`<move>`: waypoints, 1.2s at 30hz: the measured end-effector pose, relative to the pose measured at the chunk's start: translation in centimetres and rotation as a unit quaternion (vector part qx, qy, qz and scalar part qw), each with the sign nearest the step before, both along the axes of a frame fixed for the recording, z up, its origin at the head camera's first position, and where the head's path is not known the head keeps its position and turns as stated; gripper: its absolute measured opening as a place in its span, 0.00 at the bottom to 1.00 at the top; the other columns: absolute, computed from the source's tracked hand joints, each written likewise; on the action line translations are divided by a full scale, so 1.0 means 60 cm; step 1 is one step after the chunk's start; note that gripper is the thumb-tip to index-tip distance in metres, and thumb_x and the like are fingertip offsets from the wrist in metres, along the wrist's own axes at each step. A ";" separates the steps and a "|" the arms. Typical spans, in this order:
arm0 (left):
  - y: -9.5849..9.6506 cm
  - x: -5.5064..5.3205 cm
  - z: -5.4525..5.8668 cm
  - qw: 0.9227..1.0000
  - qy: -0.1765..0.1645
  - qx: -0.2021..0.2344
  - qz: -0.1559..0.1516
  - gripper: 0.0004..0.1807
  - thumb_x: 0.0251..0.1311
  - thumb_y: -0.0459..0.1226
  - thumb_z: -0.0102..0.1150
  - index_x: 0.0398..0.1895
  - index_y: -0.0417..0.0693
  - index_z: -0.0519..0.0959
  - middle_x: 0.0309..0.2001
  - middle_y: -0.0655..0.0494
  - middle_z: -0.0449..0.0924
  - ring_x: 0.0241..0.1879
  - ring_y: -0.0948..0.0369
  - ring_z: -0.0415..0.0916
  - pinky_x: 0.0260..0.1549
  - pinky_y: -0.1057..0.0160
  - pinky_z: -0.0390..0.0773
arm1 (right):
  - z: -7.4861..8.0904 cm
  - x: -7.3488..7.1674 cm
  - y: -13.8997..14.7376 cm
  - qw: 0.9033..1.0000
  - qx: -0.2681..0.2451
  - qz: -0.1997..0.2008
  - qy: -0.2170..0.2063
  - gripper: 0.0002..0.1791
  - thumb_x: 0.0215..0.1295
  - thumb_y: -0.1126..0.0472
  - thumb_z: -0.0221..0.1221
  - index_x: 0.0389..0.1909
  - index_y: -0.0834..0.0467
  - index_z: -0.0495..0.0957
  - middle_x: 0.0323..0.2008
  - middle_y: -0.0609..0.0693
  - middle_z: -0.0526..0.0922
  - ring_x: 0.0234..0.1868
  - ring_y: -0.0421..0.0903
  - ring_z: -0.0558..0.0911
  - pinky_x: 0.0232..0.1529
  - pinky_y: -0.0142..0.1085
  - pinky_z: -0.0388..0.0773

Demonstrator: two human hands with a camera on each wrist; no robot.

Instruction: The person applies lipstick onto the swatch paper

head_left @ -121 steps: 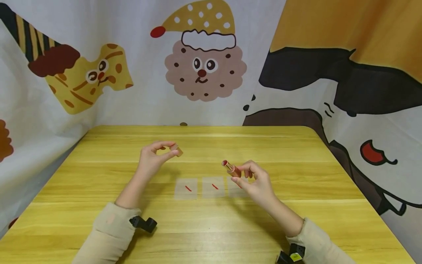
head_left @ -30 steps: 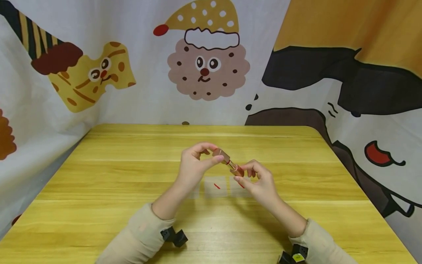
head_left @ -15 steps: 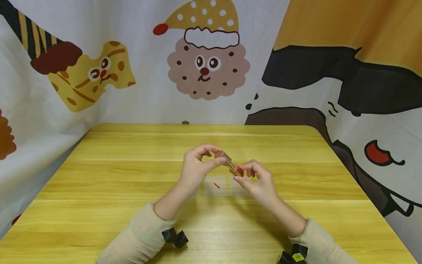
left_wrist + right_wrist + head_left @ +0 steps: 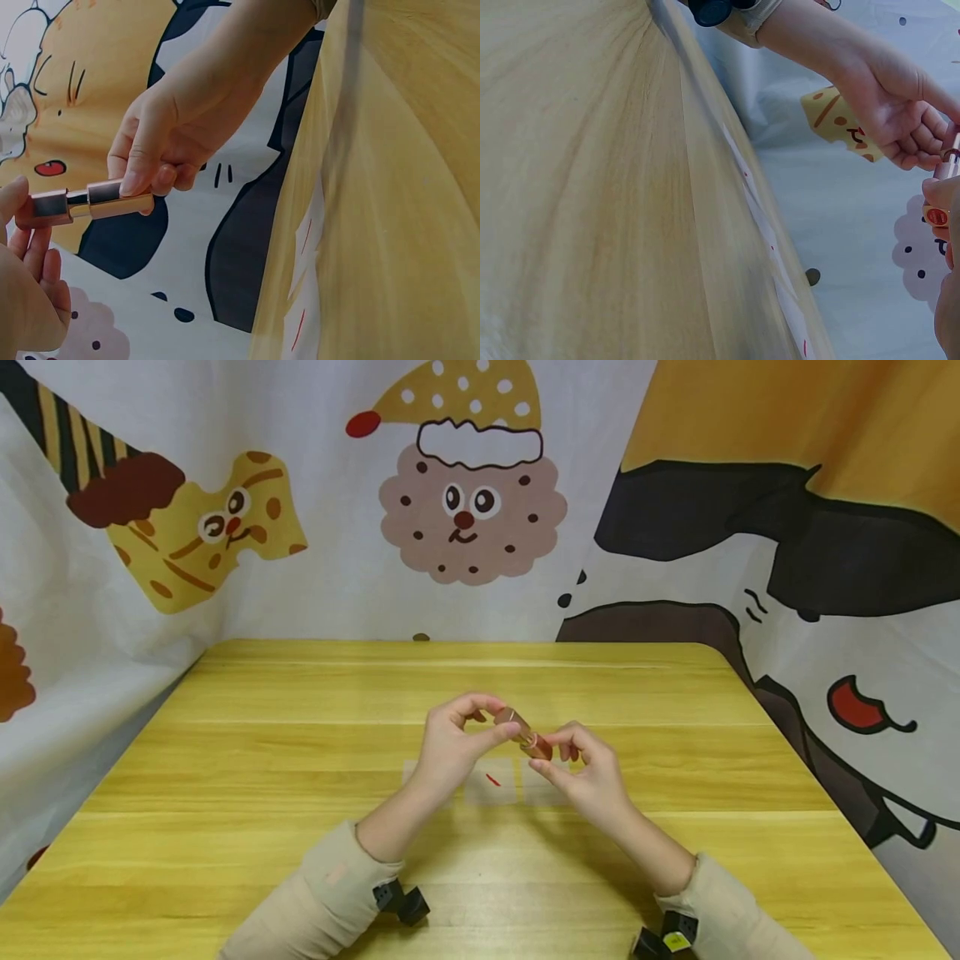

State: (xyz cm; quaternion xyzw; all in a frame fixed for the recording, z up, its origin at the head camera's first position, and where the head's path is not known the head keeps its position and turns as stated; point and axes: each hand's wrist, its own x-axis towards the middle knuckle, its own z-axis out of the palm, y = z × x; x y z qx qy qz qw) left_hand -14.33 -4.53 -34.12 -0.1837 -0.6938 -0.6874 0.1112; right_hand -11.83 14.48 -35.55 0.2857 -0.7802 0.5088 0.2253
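In the head view, my left hand (image 4: 450,752) pinches a rose-gold lipstick cap (image 4: 512,720) between thumb and fingers. My right hand (image 4: 592,774) grips the lipstick base (image 4: 537,748) from the other side. Cap and base line up end to end above the table. A short band of gold inner tube (image 4: 78,203) shows between them in the left wrist view; the red tip is hidden inside the cap. At the right edge of the right wrist view, a red round label (image 4: 936,216) marks the base's end.
Below the hands, pale paper squares lie in a row on the wooden table (image 4: 480,868). The middle square (image 4: 476,793) bears a red stroke; the left forearm mostly covers the left one. A cartoon-printed curtain (image 4: 322,602) hangs behind the table.
Over four seconds the left hand has brought the cap rightward onto the lipstick. In the last second the cap has slid further towards the base, narrowing the gold band. The right hand has barely moved.
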 end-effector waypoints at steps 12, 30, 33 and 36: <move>0.010 0.000 -0.014 1.000 -0.001 -0.011 0.000 0.11 0.49 0.34 0.73 0.35 0.41 0.83 0.37 0.52 0.83 0.42 0.51 0.73 0.43 0.53 0.67 | 0.001 0.002 -0.001 1.000 0.002 -0.003 0.000 0.16 0.43 0.80 0.70 0.32 0.67 0.77 0.22 0.49 0.69 0.26 0.53 0.67 0.26 0.33 0.62; 0.012 0.004 -0.019 1.000 -0.014 -0.019 -0.004 0.11 0.49 0.35 0.73 0.35 0.43 0.83 0.38 0.52 0.82 0.43 0.47 0.70 0.43 0.55 0.67 | 0.000 0.001 0.000 1.000 0.003 -0.008 0.008 0.16 0.43 0.80 0.70 0.32 0.67 0.77 0.22 0.52 0.70 0.26 0.43 0.66 0.26 0.35 0.61; 0.012 0.004 -0.018 1.000 -0.014 -0.018 -0.004 0.12 0.48 0.34 0.73 0.37 0.42 0.83 0.39 0.53 0.82 0.42 0.52 0.70 0.43 0.56 0.66 | 0.000 0.000 0.002 1.000 -0.001 -0.008 0.008 0.16 0.43 0.81 0.70 0.32 0.67 0.76 0.22 0.57 0.70 0.26 0.48 0.67 0.27 0.34 0.62; 0.013 0.002 -0.017 1.000 -0.008 -0.023 -0.008 0.13 0.49 0.31 0.72 0.39 0.39 0.83 0.39 0.51 0.82 0.42 0.57 0.71 0.45 0.56 0.67 | 0.001 -0.001 0.003 1.000 -0.004 -0.010 0.009 0.16 0.43 0.81 0.69 0.33 0.67 0.76 0.22 0.58 0.70 0.26 0.51 0.67 0.28 0.33 0.63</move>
